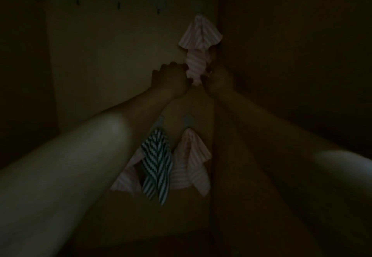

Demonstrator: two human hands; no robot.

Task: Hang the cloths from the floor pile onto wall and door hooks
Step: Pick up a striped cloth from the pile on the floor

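Observation:
The scene is very dark. A pink striped cloth (198, 41) hangs from a high hook (198, 8) near the wall corner. My left hand (171, 79) grips the cloth's lower end from the left, fingers curled. My right hand (218, 79) is raised to the same lower end from the right; its fingers are too dark to read. Lower down hang a green-and-white striped cloth (158, 164) and two more pink striped cloths (193, 160), (126, 178), on low hooks (186, 121).
Three bare dark hooks (118, 5) run in a row along the upper wall to the left. A darker wall or door surface (291, 55) meets the lit panel at the corner on the right. The floor is not visible.

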